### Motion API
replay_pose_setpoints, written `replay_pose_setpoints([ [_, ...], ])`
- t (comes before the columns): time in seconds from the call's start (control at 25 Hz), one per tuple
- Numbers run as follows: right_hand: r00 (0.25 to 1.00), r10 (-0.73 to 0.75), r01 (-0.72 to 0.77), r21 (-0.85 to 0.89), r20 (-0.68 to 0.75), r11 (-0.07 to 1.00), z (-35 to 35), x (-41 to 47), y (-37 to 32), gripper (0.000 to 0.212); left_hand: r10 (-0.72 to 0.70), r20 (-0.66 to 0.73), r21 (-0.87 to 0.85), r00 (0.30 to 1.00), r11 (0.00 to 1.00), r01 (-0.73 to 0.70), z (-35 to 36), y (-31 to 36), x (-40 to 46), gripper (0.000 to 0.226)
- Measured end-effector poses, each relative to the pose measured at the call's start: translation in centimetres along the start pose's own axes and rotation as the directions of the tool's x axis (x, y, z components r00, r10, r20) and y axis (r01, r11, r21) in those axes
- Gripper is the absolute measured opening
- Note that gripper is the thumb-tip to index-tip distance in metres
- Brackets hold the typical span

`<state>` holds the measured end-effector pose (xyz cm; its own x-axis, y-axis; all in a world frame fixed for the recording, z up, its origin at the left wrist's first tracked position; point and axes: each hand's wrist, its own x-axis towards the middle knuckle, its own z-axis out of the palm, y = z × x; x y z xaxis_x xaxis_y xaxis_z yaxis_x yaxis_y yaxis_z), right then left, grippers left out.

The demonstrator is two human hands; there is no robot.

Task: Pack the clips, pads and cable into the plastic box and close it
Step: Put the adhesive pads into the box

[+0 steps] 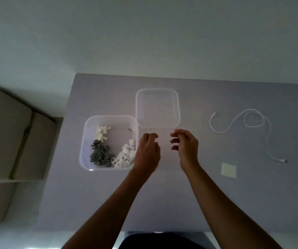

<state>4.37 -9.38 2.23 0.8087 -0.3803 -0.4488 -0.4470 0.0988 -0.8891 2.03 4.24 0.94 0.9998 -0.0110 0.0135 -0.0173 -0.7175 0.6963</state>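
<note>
A clear plastic box (pixel 87 133) sits open on the grey table. Inside it lie white clips (pixel 125 156), a pile of grey clips (pixel 99 154) and a few more white pieces (pixel 102 133). The clear lid (pixel 157 107) lies flat just behind and to the right of the box. My left hand (pixel 148 151) hovers at the box's right wall, fingers loosely curled and holding nothing. My right hand (pixel 186 144) floats beside it, fingers bent, also with nothing in it. A white cable (pixel 249 121) lies loosely looped at the right. A pale square pad (pixel 228 170) rests in front of the cable.
Cardboard boxes (pixel 9 137) stand off the table's left edge. The table (pixel 162 203) runs to a near edge at the bottom, where a dark garment shows. A plain wall rises behind the table.
</note>
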Motion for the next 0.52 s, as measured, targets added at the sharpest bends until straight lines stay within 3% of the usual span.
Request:
replay_pose_setpoints([
  [0.12,0.973,-0.081,0.020,-0.273,-0.214,0.962,-6.8,1.7,3.2,0.021,-0.197,0.185,0.178,0.963,0.970,0.164,4.8,0.9,-1.9,0.048],
  [0.2,0.959,-0.131,0.001,-0.461,-0.251,0.887,-10.7,2.4,5.7,0.029,-0.400,0.243,0.312,0.884,0.895,0.319,6.9,0.4,-3.0,0.062],
  [0.28,0.958,-0.124,-0.064,-0.614,-0.259,0.787,-14.3,2.9,8.3,0.042,-0.496,0.297,0.360,0.816,0.849,0.386,8.7,0.4,-4.0,0.067],
  [0.4,0.969,-0.021,-0.186,-0.785,-0.246,0.591,-18.2,2.7,11.4,0.057,-0.465,0.358,0.414,0.810,0.856,0.308,11.2,1.2,-5.4,0.068],
  [0.52,0.996,-0.017,-0.068,-0.882,-0.086,0.465,-19.7,1.9,13.1,0.058,-0.356,0.410,0.449,0.840,0.880,0.155,12.8,2.2,-6.2,0.061],
])
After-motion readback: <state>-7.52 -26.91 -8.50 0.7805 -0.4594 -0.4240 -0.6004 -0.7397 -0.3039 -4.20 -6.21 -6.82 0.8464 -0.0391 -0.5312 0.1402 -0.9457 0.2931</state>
